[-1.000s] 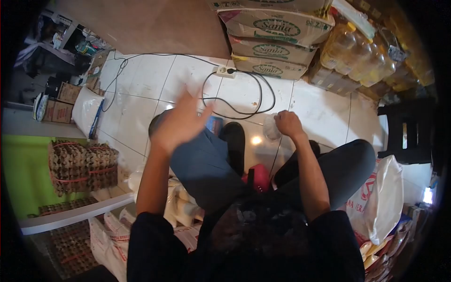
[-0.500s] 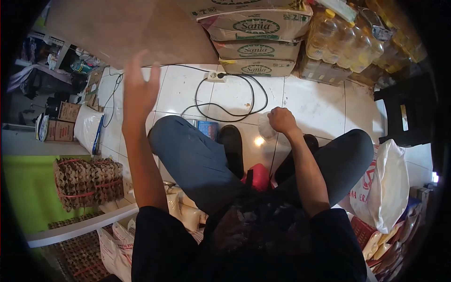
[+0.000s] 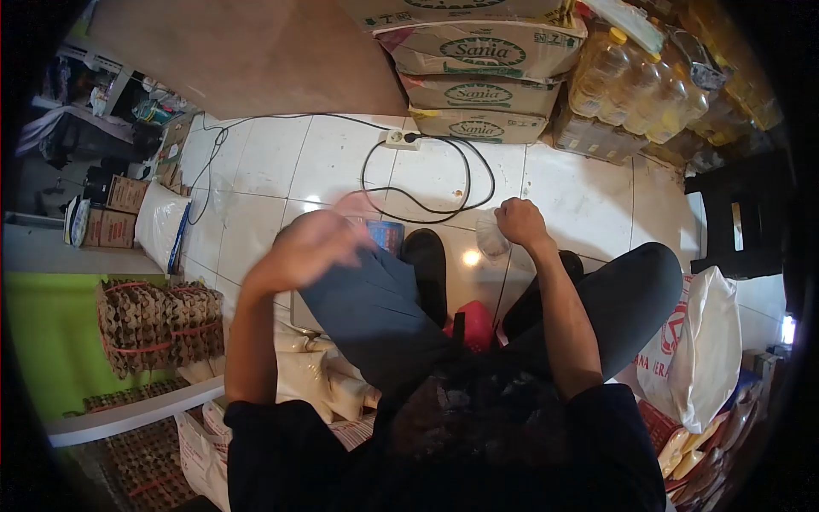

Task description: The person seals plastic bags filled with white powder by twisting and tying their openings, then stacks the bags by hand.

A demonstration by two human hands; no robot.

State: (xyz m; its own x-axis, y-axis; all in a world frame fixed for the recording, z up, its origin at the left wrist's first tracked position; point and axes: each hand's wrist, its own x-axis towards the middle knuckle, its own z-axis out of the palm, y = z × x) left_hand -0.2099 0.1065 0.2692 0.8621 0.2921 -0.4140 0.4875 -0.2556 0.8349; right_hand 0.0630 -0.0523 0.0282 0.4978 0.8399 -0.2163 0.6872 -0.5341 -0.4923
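My right hand (image 3: 522,224) is closed in a fist round the top of a small clear plastic bag (image 3: 490,237), which hangs just above the floor tiles or touches them; I cannot tell which. Over my left knee, my left hand (image 3: 316,249) is smeared by motion, so its fingers are unclear. A faint pinkish curve shows just beyond those fingers, too blurred to name. Behind the left hand, partly hidden by my knee, stands a blue container (image 3: 386,236). Between my feet lies a bright pink object (image 3: 471,322) with a dark strip across it.
A power strip (image 3: 403,140) with a looped black cable lies on the white tiles. Sania cartons (image 3: 485,51) and bottles of yellow oil (image 3: 636,85) are stacked ahead. Egg trays (image 3: 158,328) stand at left, a black stool (image 3: 738,213) and white sack (image 3: 708,350) at right.
My left hand has come down and right, from near the brown panel to over my left knee. The right hand keeps its grip on the plastic bag. The view has shifted slightly.
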